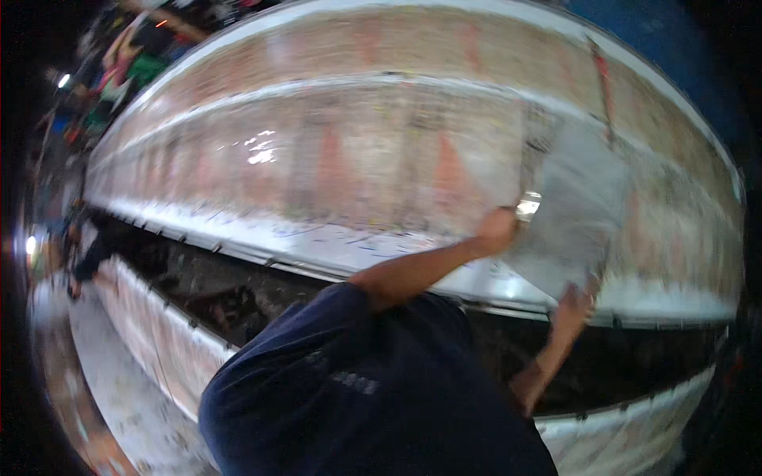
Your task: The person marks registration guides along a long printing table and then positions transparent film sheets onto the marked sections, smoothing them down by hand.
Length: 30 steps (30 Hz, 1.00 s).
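A rectangular grey sheet [583, 198] lies or hovers at the right part of a long pale table [373, 170]; motion blur hides which. Beside its left edge my left hand [498, 228] is closed around a small tool with a shiny metal band [528, 206], whose kind I cannot make out. My right hand [573, 311] grips the sheet's near edge, close to the table's front rim. Blurred reddish-orange wedge shapes [450, 170] and beige patches mark the tabletop. Blue strokes run along its white near border.
A dark gap [214, 274] with unclear things in it lies along the table's near side. Another pale table side [171, 341] stands closer to me. Across the far right is a thin red strip [603, 87]. People and coloured things [135, 63] are at the far left.
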Each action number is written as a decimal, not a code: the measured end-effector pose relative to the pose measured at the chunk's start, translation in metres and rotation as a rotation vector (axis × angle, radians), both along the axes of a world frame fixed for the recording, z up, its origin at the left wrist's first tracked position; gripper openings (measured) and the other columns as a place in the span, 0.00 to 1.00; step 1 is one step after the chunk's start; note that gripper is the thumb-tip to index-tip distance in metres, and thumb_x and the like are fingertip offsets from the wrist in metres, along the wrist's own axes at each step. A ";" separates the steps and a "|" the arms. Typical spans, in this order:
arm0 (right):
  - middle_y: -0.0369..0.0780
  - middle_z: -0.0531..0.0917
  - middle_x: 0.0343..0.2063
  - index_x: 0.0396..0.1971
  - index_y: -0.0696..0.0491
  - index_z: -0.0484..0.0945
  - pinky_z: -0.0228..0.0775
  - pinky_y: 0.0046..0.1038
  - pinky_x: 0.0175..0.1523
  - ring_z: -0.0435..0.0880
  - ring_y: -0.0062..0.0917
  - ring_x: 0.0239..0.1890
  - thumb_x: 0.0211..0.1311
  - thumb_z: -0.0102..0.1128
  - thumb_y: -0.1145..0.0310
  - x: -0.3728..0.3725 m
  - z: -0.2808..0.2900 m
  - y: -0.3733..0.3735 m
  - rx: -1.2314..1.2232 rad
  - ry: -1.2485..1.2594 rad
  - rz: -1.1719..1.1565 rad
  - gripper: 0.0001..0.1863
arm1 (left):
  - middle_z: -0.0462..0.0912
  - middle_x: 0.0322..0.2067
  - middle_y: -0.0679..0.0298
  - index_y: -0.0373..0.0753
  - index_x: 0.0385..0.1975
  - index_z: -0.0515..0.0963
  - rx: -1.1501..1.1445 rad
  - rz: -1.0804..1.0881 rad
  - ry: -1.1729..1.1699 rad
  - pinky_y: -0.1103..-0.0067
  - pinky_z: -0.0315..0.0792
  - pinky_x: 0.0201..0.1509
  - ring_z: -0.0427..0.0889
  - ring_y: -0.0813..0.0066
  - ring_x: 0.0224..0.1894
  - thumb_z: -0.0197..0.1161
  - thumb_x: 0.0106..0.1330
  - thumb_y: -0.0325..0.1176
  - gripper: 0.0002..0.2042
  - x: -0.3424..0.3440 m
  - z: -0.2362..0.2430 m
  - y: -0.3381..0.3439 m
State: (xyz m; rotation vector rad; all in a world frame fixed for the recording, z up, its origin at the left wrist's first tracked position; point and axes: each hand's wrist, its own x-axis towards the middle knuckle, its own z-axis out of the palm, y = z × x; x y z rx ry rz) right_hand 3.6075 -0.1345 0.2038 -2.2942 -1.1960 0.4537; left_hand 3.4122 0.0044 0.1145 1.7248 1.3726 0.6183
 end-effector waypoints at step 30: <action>0.38 0.84 0.21 0.28 0.62 0.86 0.70 0.26 0.30 0.80 0.21 0.23 0.49 0.76 0.61 -0.081 -0.173 0.104 -0.286 0.674 0.079 0.17 | 0.78 0.48 0.41 0.42 0.69 0.63 -0.078 -0.258 0.056 0.61 0.72 0.54 0.78 0.43 0.49 0.66 0.58 0.34 0.35 -0.063 -0.062 -0.068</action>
